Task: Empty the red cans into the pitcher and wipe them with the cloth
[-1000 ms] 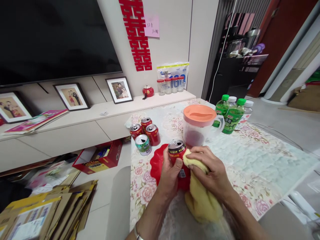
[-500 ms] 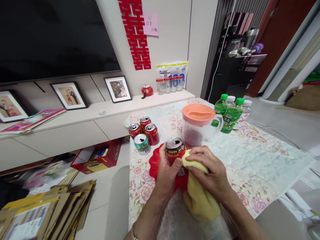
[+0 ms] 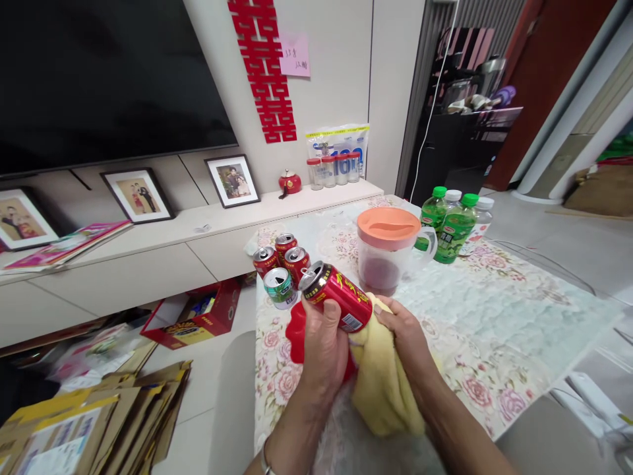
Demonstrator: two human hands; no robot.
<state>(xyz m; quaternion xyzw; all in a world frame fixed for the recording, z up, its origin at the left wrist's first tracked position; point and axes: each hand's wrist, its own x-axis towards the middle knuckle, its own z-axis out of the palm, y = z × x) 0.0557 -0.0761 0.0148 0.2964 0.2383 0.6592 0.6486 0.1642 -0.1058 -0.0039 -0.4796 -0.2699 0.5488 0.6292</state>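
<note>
My left hand is wrapped round a red drink can, which is tilted so its opened top points up and left. A yellow cloth is gripped in my right hand, pressed against the can's bottom end and hanging down below. Under my hands, a red scalloped dish is partly hidden. Just left of the held can stand several upright cans: red ones and a green and white one, their tops opened.
Beyond my right hand stands a clear pitcher with an orange lid. Green-capped bottles and white-capped ones are at the right on the flowered tablecloth. Framed photos and red-lidded jars line the cabinet. Flattened cardboard lies on the floor.
The can has gone from upright to tilted, its top swinging left. My right hand with the cloth has shifted from the can's side to its bottom end.
</note>
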